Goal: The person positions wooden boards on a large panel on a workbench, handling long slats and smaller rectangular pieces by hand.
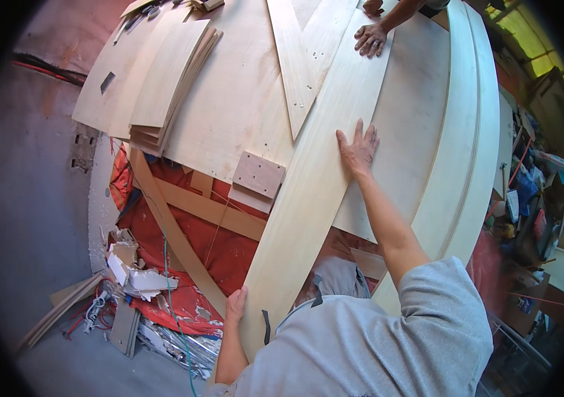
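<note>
A long pale wooden plank (315, 172) runs diagonally from near my body to the top of the view, across a pale plywood sheet (401, 139). My left hand (235, 304) grips the plank's left edge at its near end. My right hand (359, 151) rests palm down on the plank further along, fingers spread. At the far end, another person's hand (371, 40) lies spread on the same plank. A tapered board with small holes (285, 79) lies left of the plank; a small pinkish holed block (259, 172) lies lower, on the sheet's near edge.
Stacked thin boards (169, 73) lie at upper left; long curved strips (467, 159) arc on the right. Below the sheet are wooden braces (209, 218) and red cloth (143, 231). Scraps and a green cord (171, 298) are at lower left, a grey wall (30, 185) left, clutter far right.
</note>
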Motion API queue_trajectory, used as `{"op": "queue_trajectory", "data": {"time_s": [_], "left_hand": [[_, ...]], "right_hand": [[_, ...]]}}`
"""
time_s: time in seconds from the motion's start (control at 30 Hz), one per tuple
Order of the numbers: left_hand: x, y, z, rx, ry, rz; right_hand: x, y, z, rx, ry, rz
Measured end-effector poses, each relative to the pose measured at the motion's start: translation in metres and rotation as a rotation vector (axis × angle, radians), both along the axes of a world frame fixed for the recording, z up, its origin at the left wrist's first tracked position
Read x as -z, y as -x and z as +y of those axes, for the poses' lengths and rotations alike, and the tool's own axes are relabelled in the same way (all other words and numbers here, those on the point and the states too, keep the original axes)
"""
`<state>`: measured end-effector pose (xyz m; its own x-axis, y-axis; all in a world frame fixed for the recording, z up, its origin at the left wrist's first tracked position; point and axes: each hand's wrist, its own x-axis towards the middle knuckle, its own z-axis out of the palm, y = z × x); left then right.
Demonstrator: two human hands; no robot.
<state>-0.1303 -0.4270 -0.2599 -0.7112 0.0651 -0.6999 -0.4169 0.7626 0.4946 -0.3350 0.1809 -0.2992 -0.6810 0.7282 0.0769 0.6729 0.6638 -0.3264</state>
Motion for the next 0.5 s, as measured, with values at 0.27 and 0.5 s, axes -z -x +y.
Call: {"op": "queue_trajectory", "data": {"time_s": [0.27,0.5], "left_hand": [[-0.025,0.094,0.138,0.166,0.008,0.048],[-0.018,0.156,0.228,0.149,0.004,0.038]], "right_hand": [[0.004,0.118,0.184,0.086,-0.006,-0.034],[0.006,0.172,0.245,0.107,-0.008,-0.072]]}}
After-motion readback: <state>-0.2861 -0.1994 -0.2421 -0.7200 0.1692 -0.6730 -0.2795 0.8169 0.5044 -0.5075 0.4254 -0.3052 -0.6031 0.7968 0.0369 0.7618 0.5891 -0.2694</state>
